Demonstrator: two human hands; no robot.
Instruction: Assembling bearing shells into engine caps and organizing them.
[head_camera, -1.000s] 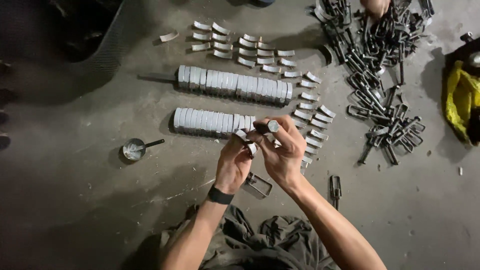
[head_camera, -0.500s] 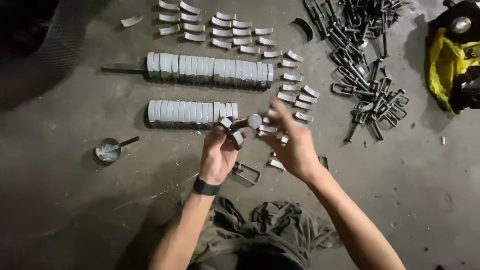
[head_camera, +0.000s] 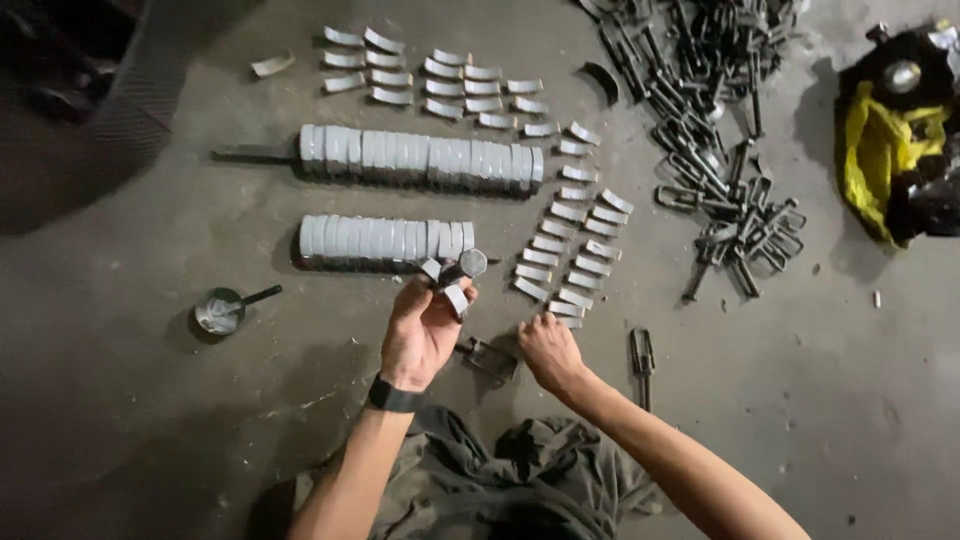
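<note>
Nearest the camera, the person's lap and dark clothing (head_camera: 520, 480) run off the bottom edge, and both forearms are cut there too. The left hand (head_camera: 420, 335), with a black wristband (head_camera: 392, 396) on the wrist, is closed around a small bolt-and-plate assembly (head_camera: 455, 280): a hex-headed bolt with grey metal pieces hanging on it, held just above the floor in front of the near stacked row. How many pieces sit on the bolt is hard to make out, as the fingers cover its lower part. The right hand (head_camera: 548, 350) is palm down on the floor with its fingertips at the near end of the loose curved plates (head_camera: 570, 260); whether it has pinched one cannot be told, since the fingers hide the contact. Between the two hands a small metal clamp (head_camera: 490, 358) lies partly in shadow, and another dark bracket (head_camera: 641, 355) lies just right of the right hand.

Further out, a small round dish with a handle (head_camera: 222, 310) sits to the left. Beyond the hands lie the near stacked row (head_camera: 380, 240) and the far stacked row (head_camera: 420, 160) of grey plates threaded side by side. Farthest off are more loose plates (head_camera: 430, 75), a heap of dark U-shaped brackets (head_camera: 710, 120) cut by the top edge, and a yellow and black bag (head_camera: 895, 140) cut at the right edge
</note>
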